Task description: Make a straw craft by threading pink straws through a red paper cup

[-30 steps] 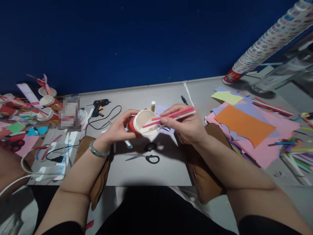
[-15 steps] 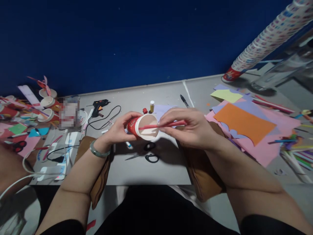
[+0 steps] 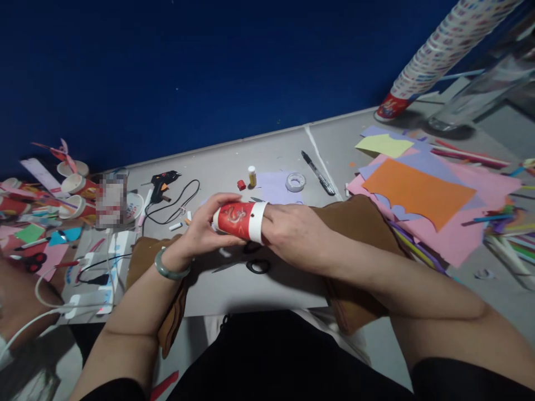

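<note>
My left hand (image 3: pixel 204 231) is wrapped round a red paper cup (image 3: pixel 234 219) with a white band at its mouth. The cup lies tipped on its side in the air, its mouth facing right. A small dark spot, perhaps a hole, shows near the band. The bent fingers of my right hand (image 3: pixel 292 234) reach inside the mouth, so their tips and anything in them are hidden. Beneath the cup, black-handled scissors (image 3: pixel 258 267) lie on the table, partly covered. Beyond it stand a glue stick (image 3: pixel 252 176), its red cap (image 3: pixel 241 184) and a tape roll (image 3: pixel 296 181).
A glue gun (image 3: pixel 163 185) with a looped cord lies left of centre, near a power strip (image 3: pixel 119 262). Coloured paper (image 3: pixel 418 189) is piled at right. A tall stack of cups (image 3: pixel 443 53) leans behind it. Another person's arm (image 3: pixel 20 301) is at far left.
The cup's mouth has turned from facing me to facing right. My right hand, which held a pinkish-red stick at the mouth, now has its fingers inside; the stick is out of sight.
</note>
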Tool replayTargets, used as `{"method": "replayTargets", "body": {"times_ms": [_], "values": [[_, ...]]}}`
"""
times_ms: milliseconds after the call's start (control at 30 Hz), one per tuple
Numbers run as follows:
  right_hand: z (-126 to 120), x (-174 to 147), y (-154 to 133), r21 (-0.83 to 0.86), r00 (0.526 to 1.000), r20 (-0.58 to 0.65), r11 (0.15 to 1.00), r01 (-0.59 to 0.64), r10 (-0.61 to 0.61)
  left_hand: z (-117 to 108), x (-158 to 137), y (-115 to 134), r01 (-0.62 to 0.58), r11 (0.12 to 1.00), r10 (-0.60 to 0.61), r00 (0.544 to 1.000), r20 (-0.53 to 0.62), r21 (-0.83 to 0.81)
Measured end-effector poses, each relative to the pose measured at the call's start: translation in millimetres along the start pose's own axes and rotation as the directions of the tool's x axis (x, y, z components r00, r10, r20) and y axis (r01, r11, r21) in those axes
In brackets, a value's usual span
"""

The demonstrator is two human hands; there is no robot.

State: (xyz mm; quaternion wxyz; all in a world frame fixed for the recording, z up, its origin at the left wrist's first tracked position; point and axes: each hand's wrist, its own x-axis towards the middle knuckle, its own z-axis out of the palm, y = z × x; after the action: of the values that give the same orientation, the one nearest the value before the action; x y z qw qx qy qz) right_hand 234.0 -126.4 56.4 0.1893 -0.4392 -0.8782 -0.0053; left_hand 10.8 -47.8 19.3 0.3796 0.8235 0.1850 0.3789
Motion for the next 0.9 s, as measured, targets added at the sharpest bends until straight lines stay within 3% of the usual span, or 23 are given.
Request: {"method": "replayTargets", "body": {"times_ms": [100, 167, 267, 333, 400, 567, 700, 900], "values": [[9.5, 5.9, 14.5, 0.223, 0.996, -0.054, 0.973, -0.057, 0.07, 4.2, -6.1, 2.5, 0.11, 0.976, -0.139, 0.978, -0.153, -0.186], [17.6, 10.9, 24.2, 0.454, 0.986, -0.131, 0.89, -0.031, 0.101, 6.7, -8.4, 6.9, 0.151, 0.953, -0.21, 0.954, -0.213, -0.263], [32.4, 17.3, 32.3, 0.69, 0.97, -0.215, 0.72, 0.072, 0.11, 11.1, -7.9, 14.0, 0.081, 0.977, -0.136, 0.95, -0.282, -0.199], [42.4, 19.2, 34.1, 0.736, 0.956, -0.278, 0.661, 0.146, 0.098, 14.5, -6.1, 16.6, -0.061, 0.998, 0.067, 0.919, -0.39, 0.028], [50.4, 19.1, 34.8, 0.749, 0.948, -0.31, 0.634, 0.194, 0.076, 17.7, -4.6, 17.2, -0.132, 0.974, 0.199, 0.889, -0.412, 0.185], [58.2, 14.6, 36.4, 0.81, 0.96, -0.247, 0.572, 0.129, 0.134, 21.3, -3.4, 18.7, -0.227, 0.95, 0.302, 0.85, -0.432, 0.215], [61.0, 11.6, 36.8, 0.837, 0.963, -0.211, 0.541, 0.088, 0.169, 19.0, -3.4, 21.3, -0.227, 0.921, 0.343, 0.856, -0.388, 0.315], [63.7, 10.8, 36.4, 0.851, 0.957, -0.235, 0.511, 0.117, 0.172, 17.7, -4.0, 23.2, -0.232, 0.929, 0.332, 0.867, -0.371, 0.29]]}}
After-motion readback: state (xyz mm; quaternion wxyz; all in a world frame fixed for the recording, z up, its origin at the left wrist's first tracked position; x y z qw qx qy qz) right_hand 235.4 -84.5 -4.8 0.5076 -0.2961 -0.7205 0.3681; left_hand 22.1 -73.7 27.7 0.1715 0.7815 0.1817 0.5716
